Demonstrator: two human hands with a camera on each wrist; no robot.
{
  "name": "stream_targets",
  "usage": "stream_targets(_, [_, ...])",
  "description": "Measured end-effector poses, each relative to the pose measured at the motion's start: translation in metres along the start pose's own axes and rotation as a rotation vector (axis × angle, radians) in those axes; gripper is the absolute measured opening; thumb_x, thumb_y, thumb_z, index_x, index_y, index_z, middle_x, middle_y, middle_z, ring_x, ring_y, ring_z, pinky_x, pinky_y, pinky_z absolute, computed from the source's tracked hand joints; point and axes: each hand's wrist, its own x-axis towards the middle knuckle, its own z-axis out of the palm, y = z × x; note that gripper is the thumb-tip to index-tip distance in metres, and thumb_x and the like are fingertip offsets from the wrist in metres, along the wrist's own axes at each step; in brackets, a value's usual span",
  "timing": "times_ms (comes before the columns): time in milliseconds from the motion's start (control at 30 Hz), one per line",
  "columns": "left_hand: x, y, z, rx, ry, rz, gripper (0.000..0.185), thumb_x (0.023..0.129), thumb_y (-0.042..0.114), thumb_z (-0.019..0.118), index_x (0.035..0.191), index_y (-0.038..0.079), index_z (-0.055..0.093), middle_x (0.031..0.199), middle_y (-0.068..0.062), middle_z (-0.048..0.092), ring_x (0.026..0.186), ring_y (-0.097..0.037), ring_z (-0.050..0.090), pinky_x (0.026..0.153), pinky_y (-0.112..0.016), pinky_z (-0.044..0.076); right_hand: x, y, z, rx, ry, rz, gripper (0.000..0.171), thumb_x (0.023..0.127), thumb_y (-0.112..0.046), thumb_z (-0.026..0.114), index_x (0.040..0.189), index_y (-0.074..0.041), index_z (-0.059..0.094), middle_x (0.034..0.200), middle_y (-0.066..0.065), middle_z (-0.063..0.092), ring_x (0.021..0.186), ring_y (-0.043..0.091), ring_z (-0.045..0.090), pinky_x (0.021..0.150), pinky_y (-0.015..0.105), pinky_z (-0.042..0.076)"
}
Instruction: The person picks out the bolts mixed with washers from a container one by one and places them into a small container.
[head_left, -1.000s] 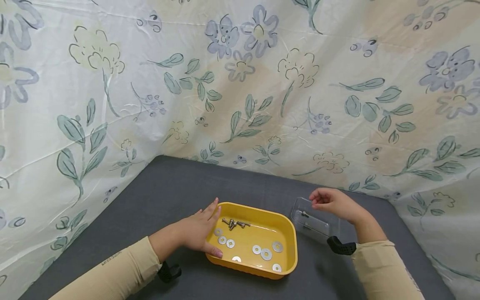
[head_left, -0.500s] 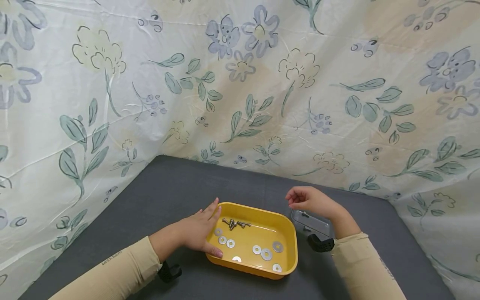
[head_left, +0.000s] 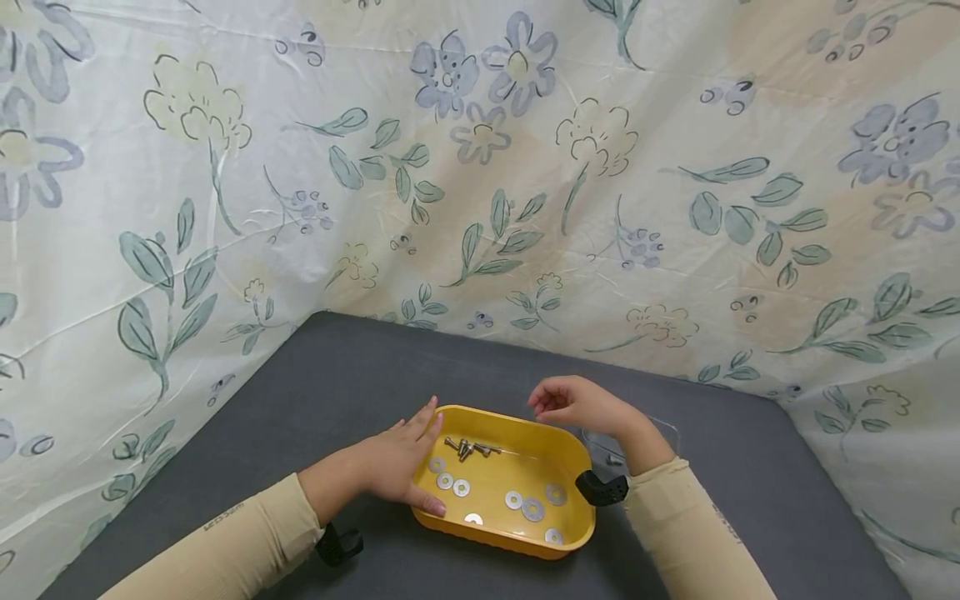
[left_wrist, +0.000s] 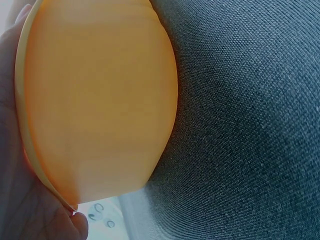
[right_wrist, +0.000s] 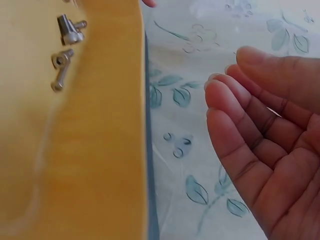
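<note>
My left hand (head_left: 397,463) rests spread over the left end of a yellow plastic tray (head_left: 517,544), its thumb over the near rim. Seen from the left wrist, the hand lies along the tray's rim beside the bare outer wall (left_wrist: 100,100). Inside the tray, a small cluster of metal screws (head_left: 467,448) lies at the back left, with several flat washers (head_left: 532,509) scattered across the floor. My right hand (head_left: 577,406) hovers by the tray's back right rim, fingers loosely curled. The right wrist view shows nothing between its thumb and fingers (right_wrist: 227,131).
A clear plastic box (head_left: 597,448) stands right of the tray, partly hidden by my right forearm; a screw (head_left: 614,460) shows in it. Dark grey cloth (head_left: 375,358) covers the table. A flowered curtain (head_left: 480,208) hangs behind and at both sides.
My right hand has moved left from over the clear box to the tray's back right rim, its forearm now covering part of the box. The left hand and tray have stayed put.
</note>
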Motion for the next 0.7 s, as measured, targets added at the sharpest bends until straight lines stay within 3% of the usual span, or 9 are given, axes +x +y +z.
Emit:
stream_targets(267, [-0.001, -0.001, 0.0, -0.014, -0.006, 0.015, 0.122, 0.063, 0.081, 0.051, 0.147, 0.005, 0.005, 0.151, -0.011, -0.017, 0.14, -0.023, 0.002, 0.11, -0.047, 0.016, 0.008, -0.002, 0.016, 0.0, -0.059, 0.002, 0.02, 0.087, -0.013, 0.063, 0.104, -0.002, 0.063, 0.095, 0.008, 0.062, 0.081, 0.018, 0.057, 0.076, 0.025, 0.05])
stream_targets(700, [0.0, -0.002, -0.001, -0.015, -0.02, 0.012, 0.123, 0.062, 0.082, 0.051, 0.147, 0.006, 0.004, 0.151, -0.01, -0.018, 0.14, -0.023, 0.001, 0.11, -0.046, 0.016, 0.015, 0.006, 0.031, 0.029, -0.131, 0.029, 0.022, 0.088, -0.012, 0.061, 0.108, -0.002, 0.062, 0.101, 0.012, 0.063, 0.086, 0.017, 0.059, 0.078, 0.026, 0.05])
